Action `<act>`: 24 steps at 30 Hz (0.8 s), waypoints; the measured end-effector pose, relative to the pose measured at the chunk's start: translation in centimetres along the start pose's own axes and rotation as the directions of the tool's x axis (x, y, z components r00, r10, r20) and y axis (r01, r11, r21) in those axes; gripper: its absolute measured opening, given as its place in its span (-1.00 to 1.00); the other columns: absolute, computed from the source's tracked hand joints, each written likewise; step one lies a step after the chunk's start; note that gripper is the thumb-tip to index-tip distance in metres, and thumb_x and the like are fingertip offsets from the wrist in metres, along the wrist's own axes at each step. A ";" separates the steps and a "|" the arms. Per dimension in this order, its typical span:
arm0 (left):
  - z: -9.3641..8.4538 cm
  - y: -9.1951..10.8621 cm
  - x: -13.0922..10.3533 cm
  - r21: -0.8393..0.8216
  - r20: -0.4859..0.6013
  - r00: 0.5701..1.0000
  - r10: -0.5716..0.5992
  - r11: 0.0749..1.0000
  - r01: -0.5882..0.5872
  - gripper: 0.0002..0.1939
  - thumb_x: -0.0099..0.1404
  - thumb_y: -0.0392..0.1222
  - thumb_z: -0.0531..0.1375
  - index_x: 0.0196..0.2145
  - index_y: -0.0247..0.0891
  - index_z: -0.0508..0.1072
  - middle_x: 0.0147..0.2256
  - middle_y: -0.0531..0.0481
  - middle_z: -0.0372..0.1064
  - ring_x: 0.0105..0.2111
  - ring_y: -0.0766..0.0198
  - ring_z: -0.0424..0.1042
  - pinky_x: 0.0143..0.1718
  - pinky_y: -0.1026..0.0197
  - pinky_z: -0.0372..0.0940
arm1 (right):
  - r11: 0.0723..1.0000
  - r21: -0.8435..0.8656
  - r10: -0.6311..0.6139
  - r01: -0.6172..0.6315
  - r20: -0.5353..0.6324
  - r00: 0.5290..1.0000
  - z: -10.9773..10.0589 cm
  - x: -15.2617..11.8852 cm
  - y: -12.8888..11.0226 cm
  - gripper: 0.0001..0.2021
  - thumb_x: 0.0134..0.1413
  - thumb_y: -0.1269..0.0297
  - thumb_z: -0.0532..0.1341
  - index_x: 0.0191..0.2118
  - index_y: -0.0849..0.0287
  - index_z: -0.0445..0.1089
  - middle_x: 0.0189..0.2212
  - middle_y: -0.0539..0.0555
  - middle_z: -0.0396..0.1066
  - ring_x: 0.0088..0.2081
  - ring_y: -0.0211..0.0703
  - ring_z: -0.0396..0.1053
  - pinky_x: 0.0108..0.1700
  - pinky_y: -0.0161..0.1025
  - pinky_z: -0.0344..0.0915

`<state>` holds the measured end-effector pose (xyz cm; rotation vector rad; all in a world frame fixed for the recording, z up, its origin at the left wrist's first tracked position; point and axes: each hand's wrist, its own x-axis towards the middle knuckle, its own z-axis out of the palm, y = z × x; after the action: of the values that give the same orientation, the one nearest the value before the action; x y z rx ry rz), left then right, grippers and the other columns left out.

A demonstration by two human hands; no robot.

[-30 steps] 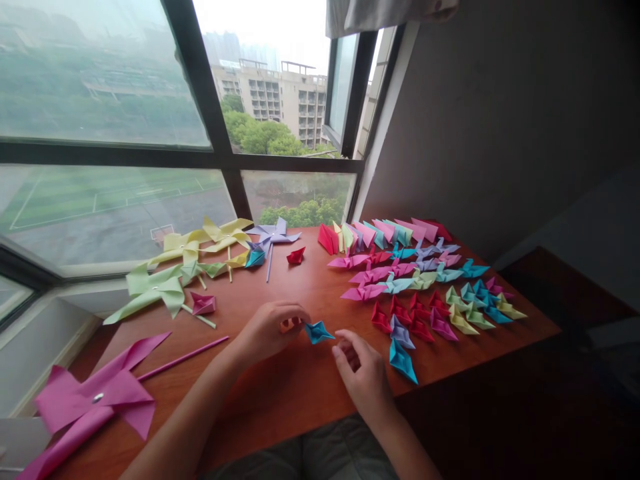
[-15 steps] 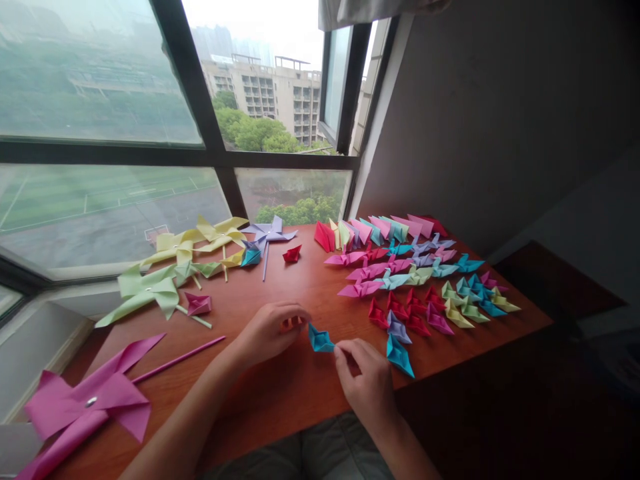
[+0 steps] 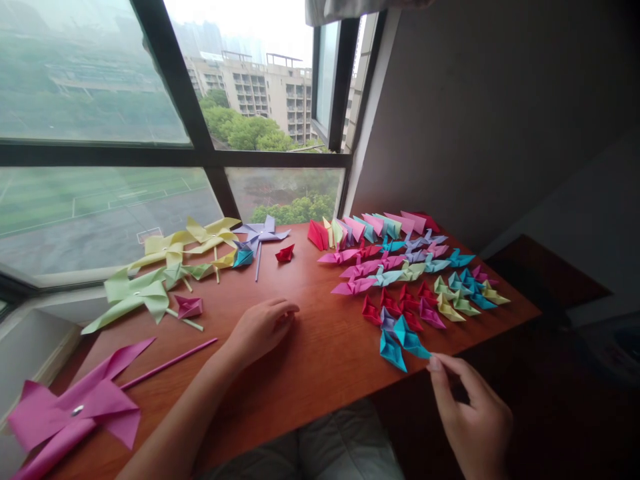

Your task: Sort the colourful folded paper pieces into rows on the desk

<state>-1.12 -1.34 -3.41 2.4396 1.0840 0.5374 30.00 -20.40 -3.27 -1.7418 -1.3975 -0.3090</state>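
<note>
Carried rightward, a blue paper boat (image 3: pixel 409 338) is now just right of the lavender boat (image 3: pixel 387 321), tip pinched in the right hand's (image 3: pixel 473 408) narrow grip; left of the lavender boat, the left hand (image 3: pixel 264 331) is empty, loosely curled.

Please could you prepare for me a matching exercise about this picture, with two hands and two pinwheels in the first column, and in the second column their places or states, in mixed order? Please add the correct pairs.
Column one
1. Right hand
2. Magenta pinwheel
3. Left hand
4. Lilac pinwheel

Column two
A. At the front left of the table
B. Holds nothing that shows
C. At the back, beside a red boat
D. Pinches one end of a blue boat

Pairs: 1-D, 2-A, 3-B, 4-C
</note>
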 end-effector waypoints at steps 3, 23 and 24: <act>0.0 0.1 0.1 0.012 0.018 1.000 -0.009 1.000 0.009 -0.75 0.33 -0.27 0.07 -0.16 -0.17 0.53 -0.22 -0.07 0.54 -0.27 0.19 0.51 -0.27 0.25 0.31 | 0.992 -0.124 0.035 -0.037 -0.012 0.999 -0.5 -0.8 2.6 -0.71 0.27 0.06 0.17 -0.26 0.15 0.52 -0.37 0.08 0.56 -0.43 -0.19 0.49 -0.36 -0.32 0.33; 0.2 -0.2 0.1 0.013 0.048 0.998 -0.036 0.999 0.035 -0.76 0.36 -0.25 0.06 -0.14 -0.19 0.51 -0.20 -0.06 0.52 -0.26 0.20 0.49 -0.26 0.25 0.28 | 0.964 -0.267 0.034 -0.018 0.055 0.998 2.3 -3.3 5.0 -0.68 0.32 0.10 0.13 -0.25 0.19 0.55 -0.35 0.06 0.57 -0.44 -0.27 0.45 -0.33 -0.35 0.28; 0.2 -0.2 0.1 0.014 0.050 0.998 -0.036 0.999 0.036 -0.76 0.36 -0.25 0.06 -0.14 -0.19 0.51 -0.19 -0.06 0.52 -0.25 0.19 0.49 -0.26 0.24 0.28 | 0.964 -0.265 0.047 -0.030 0.057 0.997 2.3 -3.3 5.0 -0.68 0.31 0.09 0.13 -0.24 0.18 0.55 -0.35 0.06 0.57 -0.45 -0.28 0.44 -0.34 -0.35 0.28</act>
<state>-1.07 -1.18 -3.69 2.4264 1.1119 0.4572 32.56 -20.92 -9.13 -2.0083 -1.4161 -0.4391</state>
